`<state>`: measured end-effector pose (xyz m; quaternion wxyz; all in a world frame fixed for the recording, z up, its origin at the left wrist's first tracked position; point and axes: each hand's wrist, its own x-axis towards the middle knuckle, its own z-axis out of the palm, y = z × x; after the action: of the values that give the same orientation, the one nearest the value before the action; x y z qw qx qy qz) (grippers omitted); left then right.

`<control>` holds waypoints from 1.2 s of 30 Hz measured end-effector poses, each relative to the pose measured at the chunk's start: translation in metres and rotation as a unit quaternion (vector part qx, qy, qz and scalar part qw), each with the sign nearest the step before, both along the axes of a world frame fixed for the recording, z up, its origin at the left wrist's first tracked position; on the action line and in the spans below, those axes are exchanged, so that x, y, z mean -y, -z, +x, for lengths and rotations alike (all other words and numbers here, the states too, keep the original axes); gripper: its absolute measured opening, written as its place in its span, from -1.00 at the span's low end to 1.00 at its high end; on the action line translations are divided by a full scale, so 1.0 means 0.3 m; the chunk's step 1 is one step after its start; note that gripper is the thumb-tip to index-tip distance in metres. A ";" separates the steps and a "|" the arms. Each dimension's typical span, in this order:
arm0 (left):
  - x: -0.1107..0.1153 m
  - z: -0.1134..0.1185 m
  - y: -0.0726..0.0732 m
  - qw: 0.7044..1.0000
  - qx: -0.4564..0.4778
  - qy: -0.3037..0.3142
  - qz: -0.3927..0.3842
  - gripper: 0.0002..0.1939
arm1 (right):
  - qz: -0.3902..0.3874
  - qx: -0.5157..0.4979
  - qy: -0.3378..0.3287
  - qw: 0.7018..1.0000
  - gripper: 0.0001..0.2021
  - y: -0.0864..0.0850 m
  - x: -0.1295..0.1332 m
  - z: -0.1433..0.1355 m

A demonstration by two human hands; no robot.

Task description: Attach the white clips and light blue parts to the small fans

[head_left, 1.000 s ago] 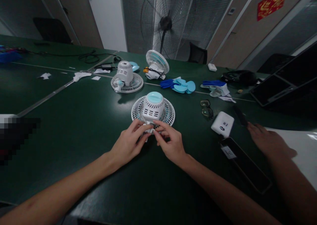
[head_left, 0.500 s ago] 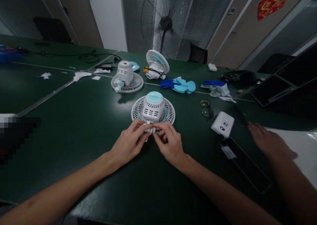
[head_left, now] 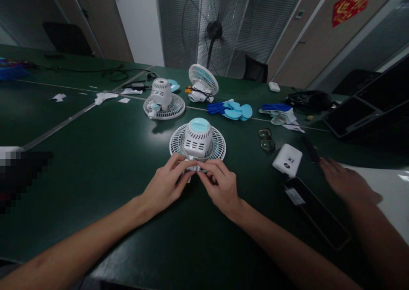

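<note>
A small white fan lies grille-down on the green table, its motor housing and pale blue cap facing up. Both hands meet at its near side, over a small white part at the foot of the housing. My left hand pinches this white part between thumb and fingers. From the other side, my right hand closes its thumb and fingertips on the same part. The fingers cover much of it, so its exact kind does not show.
Behind stand a second fan and a third fan. Blue fan blades lie by a glove. To the right are glasses, a white box, a black phone-like device and another person's hand.
My right fingers have shifted slightly, with the fingertips drawn closer over the white part. My left hand and the fan stay in place.
</note>
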<state>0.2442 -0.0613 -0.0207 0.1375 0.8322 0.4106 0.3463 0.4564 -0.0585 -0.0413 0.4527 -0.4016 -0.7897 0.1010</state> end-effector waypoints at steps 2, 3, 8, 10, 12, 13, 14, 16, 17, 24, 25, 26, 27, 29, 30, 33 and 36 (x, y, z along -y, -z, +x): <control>0.001 0.000 -0.001 1.000 0.000 0.000 -0.001 -0.68 | -0.001 0.006 -0.005 1.000 -0.83 0.000 0.000 0.001; 0.001 0.000 -0.002 1.000 0.001 0.001 0.000 -0.68 | -0.001 0.008 -0.007 1.000 -0.84 -0.001 0.000 0.001; 0.001 0.000 0.000 1.000 0.005 0.002 0.004 -0.69 | -0.002 0.004 -0.018 1.000 -0.86 -0.006 0.000 0.002; 0.001 0.000 0.001 1.000 0.005 0.001 0.005 -0.69 | -0.005 -0.003 -0.022 1.000 -0.86 -0.008 0.000 0.001; 0.000 -0.001 0.002 1.000 0.004 0.004 0.004 -0.69 | -0.015 -0.012 -0.027 0.999 -0.86 -0.010 -0.002 0.001; 0.000 -0.001 0.002 1.000 0.004 0.006 0.005 -0.69 | -0.019 -0.017 -0.028 0.999 -0.87 -0.011 -0.002 0.001; 0.000 -0.001 0.003 1.000 0.005 0.007 0.007 -0.70 | -0.024 -0.022 -0.030 0.999 -0.88 -0.012 -0.003 0.000; -0.001 -0.001 0.003 1.000 0.006 0.007 0.013 -0.71 | -0.032 -0.027 -0.032 0.999 -0.90 -0.015 -0.005 -0.001; -0.001 -0.002 0.003 1.000 0.007 0.007 0.015 -0.71 | -0.036 -0.028 -0.032 0.998 -0.91 -0.016 -0.005 -0.002; -0.002 -0.002 -0.001 1.000 0.008 0.013 0.013 -0.71 | -0.085 -0.034 -0.027 0.995 -0.79 -0.023 -0.016 -0.002; -0.002 -0.002 -0.002 1.000 0.007 0.013 0.012 -0.70 | -0.095 -0.036 -0.031 0.994 -0.77 -0.022 -0.019 -0.002; -0.002 -0.002 -0.002 1.000 0.006 0.013 0.010 -0.70 | -0.106 -0.037 -0.036 0.993 -0.76 -0.022 -0.022 -0.002; -0.002 -0.002 -0.003 1.000 0.004 0.013 0.008 -0.69 | -0.115 -0.039 -0.042 0.992 -0.75 -0.021 -0.025 -0.002; -0.002 -0.002 -0.002 1.000 0.002 0.012 0.007 -0.68 | -0.128 -0.039 -0.049 0.990 -0.75 -0.021 -0.028 -0.002; -0.003 -0.003 -0.001 1.000 0.002 0.011 0.007 -0.68 | -0.127 -0.038 -0.050 0.990 -0.74 -0.021 -0.027 -0.003; -0.003 -0.004 0.004 1.000 0.000 0.008 0.008 -0.68 | -0.102 -0.044 -0.029 0.993 -0.82 -0.025 -0.016 -0.004; -0.003 -0.005 0.007 1.000 -0.001 0.008 0.004 -0.67 | -0.081 -0.054 -0.009 0.995 -0.82 -0.028 0.000 -0.005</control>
<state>0.2426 -0.0604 -0.0228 0.1363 0.8365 0.4025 0.3460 0.4551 -0.0585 -0.0330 0.4600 -0.4236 -0.7569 0.1900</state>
